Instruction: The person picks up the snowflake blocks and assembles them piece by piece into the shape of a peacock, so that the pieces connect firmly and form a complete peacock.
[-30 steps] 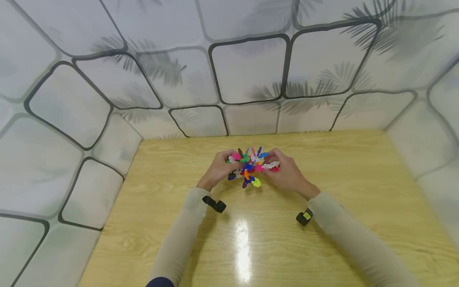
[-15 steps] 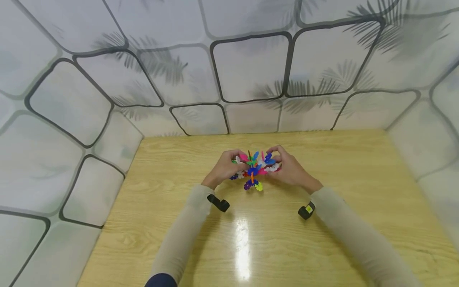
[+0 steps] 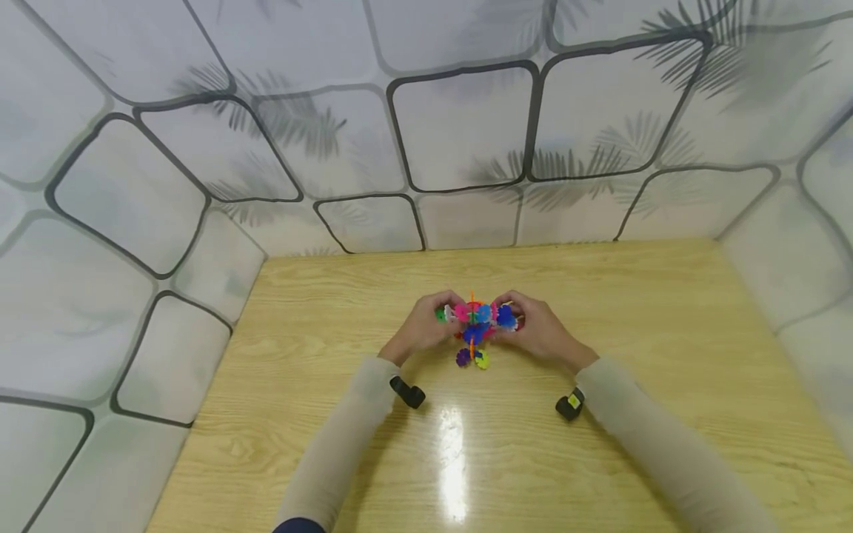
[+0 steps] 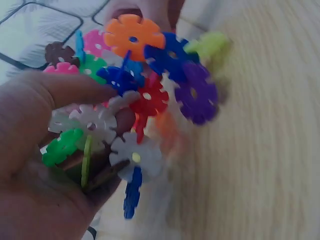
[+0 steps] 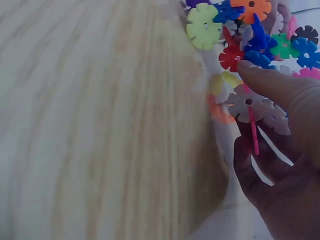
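A cluster of interlocked plastic snowflake discs in many colours is held between both hands over the table. From the left side my left hand grips it, thumb on top and fingers curled under, around white and green discs. On the other side my right hand pinches the cluster near a white disc and a red disc. An orange disc, a purple disc and a yellow-green disc stick out toward the near side. The fingers hide parts of the cluster.
The wooden table spreads under both arms, with a glare streak near the front. Pale walls with printed dark outlines enclose its back and sides. A black wrist camera is strapped to each sleeve.
The cluster has tilted, so its upper discs now face forward and its purple and yellow-green discs hang lower toward me. Both hands have come slightly nearer the body, still holding it.
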### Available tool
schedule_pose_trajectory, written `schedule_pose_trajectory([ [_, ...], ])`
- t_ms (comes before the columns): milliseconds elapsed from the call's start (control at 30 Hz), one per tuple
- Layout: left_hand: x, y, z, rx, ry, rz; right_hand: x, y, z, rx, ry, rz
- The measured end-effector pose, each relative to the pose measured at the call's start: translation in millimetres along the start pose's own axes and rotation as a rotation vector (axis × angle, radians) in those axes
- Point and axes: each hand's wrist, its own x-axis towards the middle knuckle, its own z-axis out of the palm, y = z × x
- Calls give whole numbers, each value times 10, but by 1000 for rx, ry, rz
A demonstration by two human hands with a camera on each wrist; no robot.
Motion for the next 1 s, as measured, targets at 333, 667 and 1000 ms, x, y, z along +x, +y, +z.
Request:
schedule_pose_trajectory([
  [333, -103, -106, -94, 62, -78, 72, -31, -22, 24, -48, 13, -4],
  [667, -203, -209, -220, 91, -87, -43, -46, -52, 55, -66, 17, -8],
  [1000, -115, -277, -138, 121, -73, -70, -21, -65, 51, -74, 30, -36],
])
